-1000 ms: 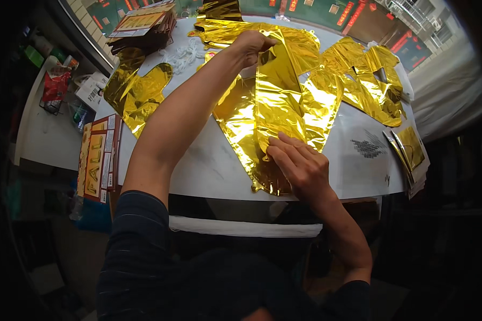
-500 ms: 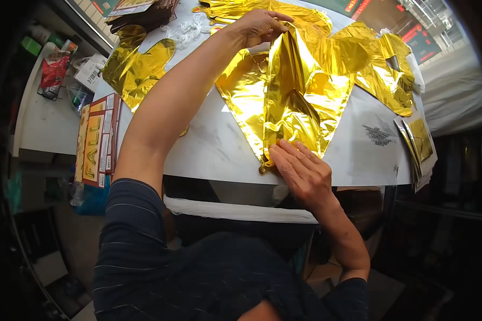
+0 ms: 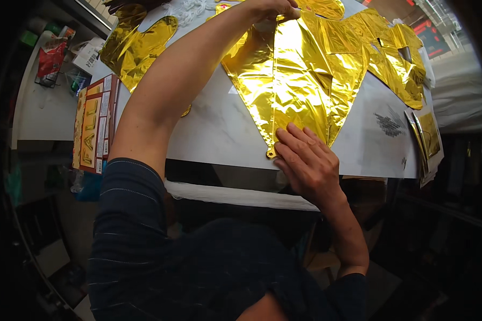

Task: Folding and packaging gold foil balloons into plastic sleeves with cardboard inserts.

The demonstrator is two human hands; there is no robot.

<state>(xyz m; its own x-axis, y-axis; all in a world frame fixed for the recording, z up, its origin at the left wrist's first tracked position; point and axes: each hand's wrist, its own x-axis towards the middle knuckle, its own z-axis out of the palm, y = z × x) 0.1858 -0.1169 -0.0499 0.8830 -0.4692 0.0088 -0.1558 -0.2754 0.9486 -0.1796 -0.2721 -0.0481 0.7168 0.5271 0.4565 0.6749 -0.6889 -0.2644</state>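
Left hand (image 3: 270,8): reached far across the bench, fingers closed on the top edge of the gold foil balloon, at the upper rim of the view; the fingertips are partly cut off there.
Right hand (image 3: 305,160): laid flat, fingers spread and together pressing down on the balloon's lower pointed tip, near the bench's front edge.
Gold foil balloon (image 3: 294,80): deflated, flat, roughly triangular with the point toward the person; a crease runs down its middle; it lies on the bench between the two hands, stretched from one to the other.
Bench (image 3: 219,128): white top, its front edge just below the right hand.
Other gold foil balloons (image 3: 391,59): flat, crumpled, lying right of the held one and touching or overlapping it at the far side.
Gold foil piece at left (image 3: 136,45): lying apart, beyond the left forearm.
Red and gold printed package (image 3: 93,125): at the bench's left edge, lengthwise.
Flat gold packets (image 3: 427,136): stacked at the bench's right edge.
Dark sketch mark (image 3: 388,124): on the bench top, right of the held balloon.
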